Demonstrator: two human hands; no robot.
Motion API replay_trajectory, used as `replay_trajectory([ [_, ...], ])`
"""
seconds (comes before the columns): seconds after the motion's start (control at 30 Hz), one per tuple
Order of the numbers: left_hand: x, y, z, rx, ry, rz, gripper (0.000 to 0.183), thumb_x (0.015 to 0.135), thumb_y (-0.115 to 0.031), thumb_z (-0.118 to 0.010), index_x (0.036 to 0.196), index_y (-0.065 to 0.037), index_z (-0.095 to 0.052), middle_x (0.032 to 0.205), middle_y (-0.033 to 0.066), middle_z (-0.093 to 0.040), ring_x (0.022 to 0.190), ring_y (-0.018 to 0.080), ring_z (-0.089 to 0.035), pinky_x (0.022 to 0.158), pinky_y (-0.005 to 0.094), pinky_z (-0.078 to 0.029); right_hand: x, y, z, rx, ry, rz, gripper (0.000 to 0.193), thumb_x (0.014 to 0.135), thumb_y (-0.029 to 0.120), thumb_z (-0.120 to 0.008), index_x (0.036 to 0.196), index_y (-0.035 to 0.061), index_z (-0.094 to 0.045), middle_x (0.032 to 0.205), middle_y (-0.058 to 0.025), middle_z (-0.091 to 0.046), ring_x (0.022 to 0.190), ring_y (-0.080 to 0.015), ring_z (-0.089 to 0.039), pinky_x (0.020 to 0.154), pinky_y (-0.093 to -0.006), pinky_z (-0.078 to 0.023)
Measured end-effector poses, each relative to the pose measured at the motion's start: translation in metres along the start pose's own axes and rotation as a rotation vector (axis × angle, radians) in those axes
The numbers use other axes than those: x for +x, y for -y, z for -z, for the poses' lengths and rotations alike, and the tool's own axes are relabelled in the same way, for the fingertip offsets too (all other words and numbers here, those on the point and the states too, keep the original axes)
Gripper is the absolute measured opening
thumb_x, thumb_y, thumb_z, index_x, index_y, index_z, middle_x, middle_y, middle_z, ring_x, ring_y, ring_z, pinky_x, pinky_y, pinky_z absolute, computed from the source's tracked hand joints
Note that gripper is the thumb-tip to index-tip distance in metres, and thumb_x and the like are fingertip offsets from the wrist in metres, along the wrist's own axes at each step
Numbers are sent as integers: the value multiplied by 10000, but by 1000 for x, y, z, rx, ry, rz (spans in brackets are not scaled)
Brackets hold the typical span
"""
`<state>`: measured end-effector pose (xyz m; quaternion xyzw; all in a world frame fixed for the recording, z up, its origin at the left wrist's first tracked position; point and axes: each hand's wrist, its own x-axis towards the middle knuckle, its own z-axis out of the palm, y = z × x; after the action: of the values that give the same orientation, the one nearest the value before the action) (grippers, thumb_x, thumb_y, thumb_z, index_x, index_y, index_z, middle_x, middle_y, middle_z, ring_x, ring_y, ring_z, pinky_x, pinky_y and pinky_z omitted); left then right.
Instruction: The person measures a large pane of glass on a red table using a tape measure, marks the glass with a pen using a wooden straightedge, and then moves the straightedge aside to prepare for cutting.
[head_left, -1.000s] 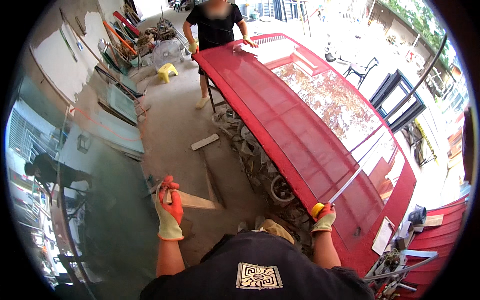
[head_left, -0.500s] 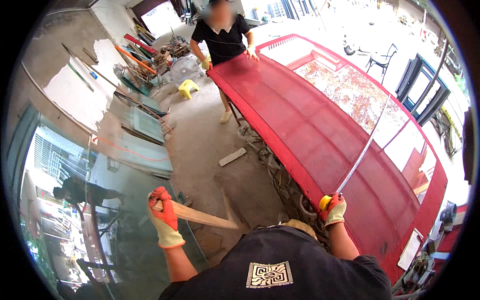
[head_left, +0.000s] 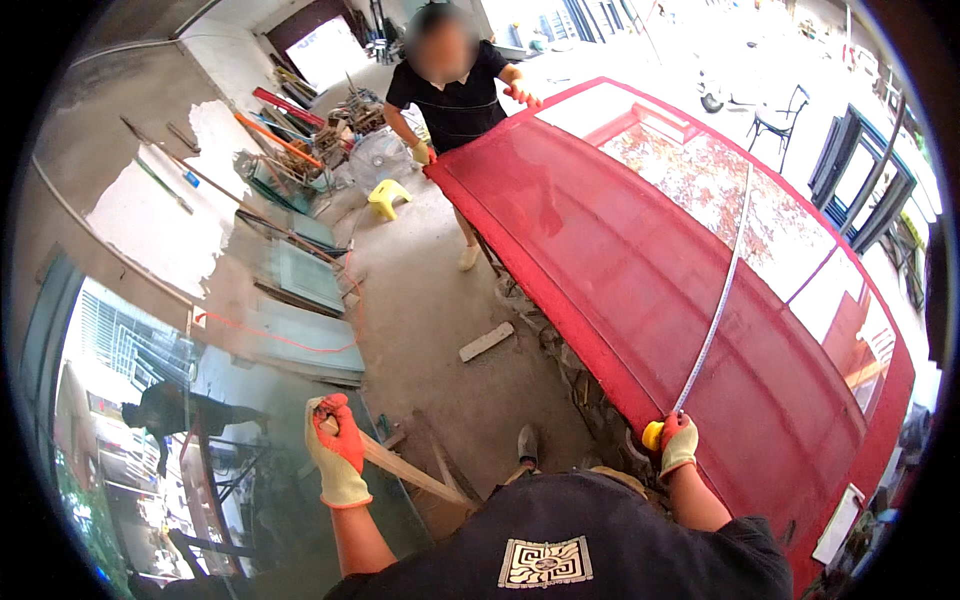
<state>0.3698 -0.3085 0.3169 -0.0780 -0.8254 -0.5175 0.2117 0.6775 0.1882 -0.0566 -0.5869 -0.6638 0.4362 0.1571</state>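
Note:
My left hand [head_left: 340,452], in a cream and orange work glove, is closed around the end of a wooden strip [head_left: 418,474] that slants down toward my body. The glove is in front of a large glass pane [head_left: 285,480]. My right hand [head_left: 679,446], gloved alike, grips a yellow tape measure [head_left: 653,436] at the near edge of a red-covered table [head_left: 590,250]. Its pale blade [head_left: 715,325] runs out across the red surface and onto a shiny, reflecting sheet [head_left: 690,170], bowing slightly.
Across the table stands a person [head_left: 450,105] in a dark shirt and work gloves. A yellow stool [head_left: 387,199] and a pale block [head_left: 487,342] are on the floor. Glass panels [head_left: 305,275] lean along the left wall. A black chair [head_left: 780,125] and dark frames [head_left: 858,180] are at right.
The tape blade's far end has swung left, and the blade now bows. My left hand has shifted slightly down and right with the strip. The other person's hand has lifted off the red surface.

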Motion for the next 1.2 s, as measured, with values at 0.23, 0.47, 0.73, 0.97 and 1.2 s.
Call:
replay_trajectory([
  [0.23, 84, 74, -33, -127, 22, -3, 57, 1030, -25, -608, 1047, -34, -662, 1018, 39, -688, 932, 137, -629, 897, 296, -517, 28, -8, 2, -65, 23, -99, 482, 1036, 406, -610, 1169, -34, -755, 1055, -268, -782, 1005, -395, -760, 872, -463, -561],
  [0.47, 135, 111, -82, -957, -5, 481, 265, 1102, -248, -579, 1167, -15, -689, 1137, 54, -679, 1047, 119, -596, 926, 239, -474, -3, 4, -9, 122, -38, -102, 470, 1042, 419, -644, 1056, -42, -734, 864, -142, -741, 767, -268, -665, 726, -429, -529],
  [0.73, 130, 164, -128, -903, -6, 388, 241, 1056, -229, -645, 1208, -49, -695, 1178, 40, -690, 937, 64, -600, 862, 221, -480, -6, 24, -18, 63, -172, -131, 355, 1065, 347, -623, 999, 7, -702, 764, -84, -682, 672, -221, -616, 643, -402, -496],
  [0.97, 109, 110, -181, -34, 171, -419, 237, 955, 29, -678, 1159, -91, -680, 1155, 55, -717, 991, 251, -691, 821, 366, -566, -2, 18, -35, 180, -225, -187, 342, 1073, 350, -626, 941, 40, -689, 687, -41, -621, 571, -181, -565, 536, -387, -451],
  [1.2, 88, 70, -206, -2, 225, -710, 351, 872, 90, -719, 1161, -91, -636, 1022, 88, -706, 941, 339, -694, 802, 411, -567, 20, -28, -23, 258, -159, -148, 429, 1050, 393, -661, 1058, -31, -727, 809, -92, -704, 695, -199, -614, 646, -377, -492],
])
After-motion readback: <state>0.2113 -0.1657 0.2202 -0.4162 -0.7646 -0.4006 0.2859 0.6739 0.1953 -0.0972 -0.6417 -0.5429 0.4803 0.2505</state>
